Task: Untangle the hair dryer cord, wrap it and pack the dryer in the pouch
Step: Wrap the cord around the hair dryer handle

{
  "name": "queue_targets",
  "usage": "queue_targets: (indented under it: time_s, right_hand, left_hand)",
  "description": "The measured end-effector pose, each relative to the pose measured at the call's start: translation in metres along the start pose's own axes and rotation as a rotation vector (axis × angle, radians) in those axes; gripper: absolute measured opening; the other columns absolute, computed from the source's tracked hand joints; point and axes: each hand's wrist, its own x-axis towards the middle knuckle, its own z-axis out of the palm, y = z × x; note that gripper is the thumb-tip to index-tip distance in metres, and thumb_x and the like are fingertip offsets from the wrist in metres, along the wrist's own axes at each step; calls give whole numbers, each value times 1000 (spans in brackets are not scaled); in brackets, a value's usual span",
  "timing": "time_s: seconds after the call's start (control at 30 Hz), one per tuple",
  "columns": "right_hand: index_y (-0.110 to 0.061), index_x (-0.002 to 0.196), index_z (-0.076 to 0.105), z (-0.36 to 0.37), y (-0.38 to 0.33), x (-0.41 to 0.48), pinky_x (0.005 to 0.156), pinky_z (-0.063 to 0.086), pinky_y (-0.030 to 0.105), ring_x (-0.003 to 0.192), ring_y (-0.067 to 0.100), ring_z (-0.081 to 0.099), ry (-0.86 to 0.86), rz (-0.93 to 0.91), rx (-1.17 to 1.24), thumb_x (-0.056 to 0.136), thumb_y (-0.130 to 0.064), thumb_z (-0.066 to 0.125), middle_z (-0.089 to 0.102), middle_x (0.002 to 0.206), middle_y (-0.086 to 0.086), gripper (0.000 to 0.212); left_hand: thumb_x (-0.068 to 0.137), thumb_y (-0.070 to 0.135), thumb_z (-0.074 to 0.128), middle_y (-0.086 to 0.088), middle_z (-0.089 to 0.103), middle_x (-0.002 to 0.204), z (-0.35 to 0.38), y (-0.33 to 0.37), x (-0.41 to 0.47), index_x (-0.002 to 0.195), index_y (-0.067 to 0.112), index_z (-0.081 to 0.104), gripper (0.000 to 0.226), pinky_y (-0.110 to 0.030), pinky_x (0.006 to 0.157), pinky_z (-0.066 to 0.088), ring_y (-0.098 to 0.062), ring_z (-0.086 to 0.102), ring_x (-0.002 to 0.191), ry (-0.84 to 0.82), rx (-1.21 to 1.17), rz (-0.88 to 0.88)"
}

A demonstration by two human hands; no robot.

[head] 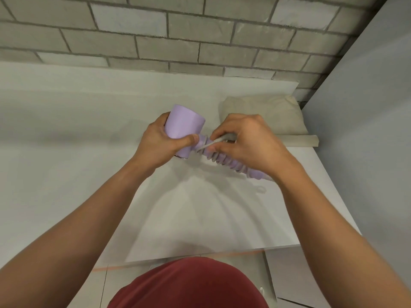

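A lilac hair dryer (183,125) is held above the white table (66,141), barrel up to the left, handle slanting down to the right. My left hand (159,144) grips the barrel, thumb across its lower side. A grey cord (224,160) is coiled in several turns round the handle. My right hand (242,142) pinches a stretch of that cord near the top of the handle. A small loop of cord (260,189) lies on the table below my right wrist. The beige pouch (266,114) lies flat behind my right hand.
A grey brick wall (178,34) runs along the far edge of the table. A plain grey panel (373,118) stands at the right. The table's near edge is just in front of my red shirt (191,285).
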Motion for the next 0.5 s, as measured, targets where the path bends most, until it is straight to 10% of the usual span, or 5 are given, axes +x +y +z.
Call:
queue_targets:
  time_s: [0.5]
  right_hand:
    - [-19, 106, 72, 28, 25, 1, 89, 59, 35, 81, 16, 67, 152, 438, 903, 81, 0, 84, 67, 100, 3, 34]
  left_hand:
    - [62, 43, 88, 9, 73, 108, 2, 8, -2, 119, 29, 65, 63, -27, 66, 59, -11, 73, 92, -225, -83, -2]
